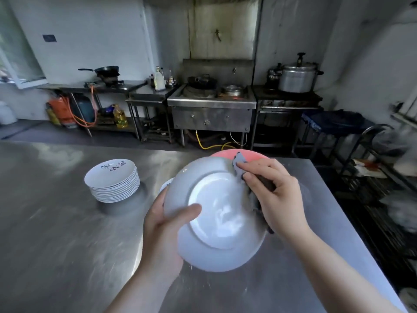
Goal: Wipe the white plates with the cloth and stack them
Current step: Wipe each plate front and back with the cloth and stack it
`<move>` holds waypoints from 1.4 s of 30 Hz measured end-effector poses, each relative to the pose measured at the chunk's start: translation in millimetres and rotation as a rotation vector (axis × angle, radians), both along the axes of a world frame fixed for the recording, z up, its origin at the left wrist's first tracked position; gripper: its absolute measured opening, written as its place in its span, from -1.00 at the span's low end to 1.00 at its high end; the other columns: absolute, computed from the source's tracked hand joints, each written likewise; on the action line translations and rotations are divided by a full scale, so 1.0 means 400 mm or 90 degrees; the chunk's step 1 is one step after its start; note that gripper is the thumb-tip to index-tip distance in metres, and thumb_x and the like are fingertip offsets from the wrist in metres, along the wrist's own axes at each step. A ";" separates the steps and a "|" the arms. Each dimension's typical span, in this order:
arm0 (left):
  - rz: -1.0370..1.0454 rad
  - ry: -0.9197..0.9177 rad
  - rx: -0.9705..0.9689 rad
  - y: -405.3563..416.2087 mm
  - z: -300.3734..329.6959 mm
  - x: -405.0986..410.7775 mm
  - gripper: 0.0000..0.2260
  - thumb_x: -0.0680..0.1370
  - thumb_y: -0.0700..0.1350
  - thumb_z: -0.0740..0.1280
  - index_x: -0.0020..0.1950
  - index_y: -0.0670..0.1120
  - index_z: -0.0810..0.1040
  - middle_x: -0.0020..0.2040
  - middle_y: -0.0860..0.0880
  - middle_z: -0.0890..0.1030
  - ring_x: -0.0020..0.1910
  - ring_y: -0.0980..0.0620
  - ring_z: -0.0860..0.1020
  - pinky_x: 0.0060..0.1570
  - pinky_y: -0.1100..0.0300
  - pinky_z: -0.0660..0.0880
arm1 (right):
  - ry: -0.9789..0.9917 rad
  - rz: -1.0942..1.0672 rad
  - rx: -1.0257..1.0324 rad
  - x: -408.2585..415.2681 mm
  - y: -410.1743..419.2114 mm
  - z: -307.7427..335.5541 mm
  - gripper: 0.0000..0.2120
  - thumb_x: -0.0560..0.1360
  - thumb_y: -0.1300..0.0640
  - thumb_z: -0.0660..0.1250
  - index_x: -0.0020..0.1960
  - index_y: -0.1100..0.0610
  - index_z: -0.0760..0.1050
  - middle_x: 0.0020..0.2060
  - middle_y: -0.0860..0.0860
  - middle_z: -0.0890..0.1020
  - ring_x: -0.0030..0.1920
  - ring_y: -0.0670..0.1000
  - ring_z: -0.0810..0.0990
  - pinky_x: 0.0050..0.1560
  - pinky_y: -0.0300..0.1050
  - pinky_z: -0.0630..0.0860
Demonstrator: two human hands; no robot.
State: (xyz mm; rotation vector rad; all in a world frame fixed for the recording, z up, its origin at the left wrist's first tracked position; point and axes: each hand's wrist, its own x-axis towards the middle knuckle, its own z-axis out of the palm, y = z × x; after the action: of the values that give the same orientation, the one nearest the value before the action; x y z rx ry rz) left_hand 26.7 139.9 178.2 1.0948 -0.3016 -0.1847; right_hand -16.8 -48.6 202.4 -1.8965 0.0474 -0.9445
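Observation:
My left hand grips a white plate by its left rim, thumb across its upturned underside, and holds it tilted above the steel table. My right hand holds a grey cloth and presses it against the plate's upper right rim. A stack of several white plates with dark painted marks stands on the table to the left. Behind the held plate, the edge of another white plate peeks out.
A pink basin sits on the table just behind the held plate. A metal rack with bags stands to the right of the table. Stoves, pots and gas cylinders line the far wall across the floor.

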 end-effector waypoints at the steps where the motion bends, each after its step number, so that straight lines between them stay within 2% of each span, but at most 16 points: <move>1: 0.023 0.022 -0.027 -0.007 0.010 -0.004 -0.57 0.29 -0.25 0.44 0.14 -0.02 0.67 0.04 -0.14 0.71 0.00 -0.12 0.68 -0.09 0.11 0.62 | -0.015 -0.015 0.016 -0.008 -0.003 0.000 -0.73 0.51 0.30 0.37 0.01 -0.05 0.67 -0.10 -0.15 0.60 -0.08 -0.11 0.58 -0.04 -0.37 0.46; 4: 0.064 0.078 -0.110 -0.033 0.043 -0.020 -0.48 0.33 -0.22 0.45 0.30 -0.07 0.58 0.17 -0.13 0.67 0.18 -0.15 0.63 0.21 -0.11 0.51 | -0.094 -0.098 0.001 -0.049 0.036 -0.021 -0.75 0.51 0.26 0.37 0.07 -0.06 0.64 -0.04 -0.15 0.58 0.04 -0.05 0.58 0.06 -0.32 0.45; 6: 0.053 0.094 -0.154 -0.052 0.058 -0.032 -0.49 0.41 -0.21 0.36 0.38 -0.12 0.50 0.24 -0.20 0.62 0.26 -0.23 0.57 0.30 -0.21 0.43 | -0.144 -0.099 -0.158 -0.072 0.080 -0.042 -0.75 0.49 0.24 0.36 0.12 0.01 0.63 0.02 -0.09 0.56 0.05 -0.03 0.54 0.10 -0.26 0.43; 8: 0.039 0.093 -0.177 -0.067 0.068 -0.045 -0.51 0.45 -0.21 0.33 0.40 -0.16 0.47 0.27 -0.29 0.58 0.27 -0.32 0.54 0.30 -0.28 0.42 | -0.161 -0.042 -0.333 -0.078 0.090 -0.051 -0.71 0.45 0.31 0.38 0.13 0.08 0.63 0.05 -0.05 0.55 0.02 -0.03 0.49 0.10 -0.25 0.38; 11: 0.050 0.064 -0.178 -0.076 0.077 -0.053 -0.60 0.46 -0.23 0.35 0.31 -0.08 0.56 0.20 -0.21 0.64 0.20 -0.23 0.61 0.17 -0.18 0.53 | -0.133 -0.104 -0.274 -0.060 0.052 -0.017 -0.75 0.44 0.27 0.39 0.09 0.08 0.65 0.00 -0.09 0.56 -0.01 0.00 0.51 0.08 -0.21 0.42; 13: 0.036 0.040 -0.182 -0.076 0.079 -0.049 -0.63 0.46 -0.24 0.39 0.26 -0.04 0.60 0.18 -0.17 0.66 0.17 -0.18 0.63 0.13 -0.11 0.53 | -0.124 -0.160 -0.238 -0.042 0.055 0.011 -0.77 0.44 0.25 0.37 0.07 0.09 0.66 -0.02 -0.09 0.57 -0.02 0.01 0.51 0.12 -0.32 0.37; 17: -0.020 0.029 -0.196 -0.052 0.083 -0.018 -0.66 0.46 -0.16 0.36 0.23 -0.07 0.62 0.18 -0.24 0.65 0.17 -0.22 0.63 0.07 -0.03 0.60 | -0.111 -0.061 -0.380 -0.012 0.094 0.034 -0.75 0.46 0.27 0.37 0.10 0.09 0.66 0.02 -0.05 0.58 -0.02 -0.04 0.48 0.05 -0.29 0.40; 20: -0.077 0.040 -0.195 -0.024 0.086 0.011 -0.60 0.47 -0.16 0.35 0.31 -0.13 0.56 0.22 -0.31 0.61 0.22 -0.31 0.58 0.20 -0.20 0.50 | -0.111 0.015 -0.478 -0.009 0.073 0.046 -0.75 0.48 0.26 0.37 0.13 0.07 0.64 0.05 -0.06 0.57 -0.03 -0.03 0.48 0.03 -0.23 0.42; 22: -0.106 0.033 -0.172 -0.011 0.085 0.033 -0.60 0.47 -0.18 0.35 0.32 -0.13 0.56 0.24 -0.29 0.60 0.24 -0.30 0.57 0.28 -0.24 0.42 | -0.117 -0.052 -0.432 0.013 0.061 0.062 -0.77 0.46 0.26 0.39 0.08 0.07 0.67 0.02 -0.08 0.58 -0.05 -0.02 0.49 -0.01 -0.16 0.45; 24: -0.116 0.022 -0.132 -0.003 0.081 0.052 -0.65 0.45 -0.17 0.37 0.23 -0.08 0.63 0.20 -0.24 0.64 0.20 -0.24 0.61 0.19 -0.17 0.51 | -0.123 -0.146 -0.371 0.043 0.076 0.070 -0.79 0.45 0.25 0.39 0.05 0.09 0.67 -0.02 -0.09 0.59 -0.08 -0.01 0.48 -0.03 -0.17 0.45; 28: -0.158 -0.019 -0.078 0.028 0.095 0.110 -0.69 0.41 -0.15 0.41 0.15 -0.05 0.67 0.13 -0.21 0.68 0.14 -0.19 0.65 -0.05 0.10 0.62 | -0.137 -0.066 -0.440 0.079 0.124 0.047 -0.71 0.46 0.28 0.38 0.15 0.09 0.63 0.05 -0.05 0.57 -0.01 -0.03 0.51 0.10 -0.29 0.37; 31: -0.163 -0.115 -0.010 0.044 0.114 0.157 -0.61 0.38 -0.12 0.49 0.20 -0.06 0.63 0.13 -0.21 0.67 0.14 -0.23 0.63 0.09 -0.07 0.58 | -0.158 -0.186 -0.323 0.114 0.108 0.080 -0.76 0.48 0.25 0.36 0.12 0.07 0.63 0.03 -0.08 0.56 0.03 -0.11 0.48 0.06 -0.21 0.42; 33: -0.174 -0.155 0.024 0.045 0.126 0.179 -0.61 0.37 -0.09 0.48 0.20 -0.05 0.62 0.11 -0.20 0.68 0.12 -0.23 0.64 0.12 -0.11 0.55 | -0.135 -0.192 -0.257 0.139 0.125 0.111 -0.75 0.50 0.22 0.34 0.14 0.04 0.62 0.03 -0.09 0.55 0.05 -0.12 0.47 0.08 -0.20 0.43; 37: -0.216 -0.219 0.078 0.052 0.145 0.215 -0.65 0.40 -0.25 0.43 0.17 -0.04 0.63 0.07 -0.13 0.69 0.07 -0.05 0.64 0.03 0.16 0.57 | -0.121 0.057 -0.459 0.140 0.131 0.146 -0.75 0.54 0.24 0.32 0.18 0.06 0.61 0.08 -0.06 0.51 0.12 -0.01 0.49 0.11 -0.16 0.41; 39: -0.216 -0.255 0.113 0.052 0.154 0.232 -0.64 0.37 -0.17 0.46 0.16 0.01 0.63 0.07 -0.10 0.69 0.06 -0.09 0.64 0.04 0.07 0.57 | -0.112 0.028 -0.500 0.151 0.097 0.175 -0.75 0.51 0.28 0.34 0.15 0.09 0.63 0.05 -0.02 0.55 0.08 0.06 0.53 0.08 -0.13 0.43; 42: -0.227 -0.268 0.122 0.043 0.164 0.243 -0.62 0.35 -0.09 0.46 0.16 0.04 0.62 0.06 -0.10 0.69 0.06 -0.15 0.64 0.06 -0.03 0.57 | -0.124 -0.081 -0.389 0.164 0.093 0.194 -0.79 0.50 0.27 0.34 0.08 0.11 0.66 0.00 -0.03 0.58 -0.01 0.06 0.54 0.01 -0.08 0.46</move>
State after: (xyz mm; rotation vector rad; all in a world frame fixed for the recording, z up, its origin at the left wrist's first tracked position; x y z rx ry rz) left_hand 124.1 157.1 244.0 1.2613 -0.8734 -0.3045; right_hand 48.6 -11.6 279.9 -2.3601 -0.2681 -1.3346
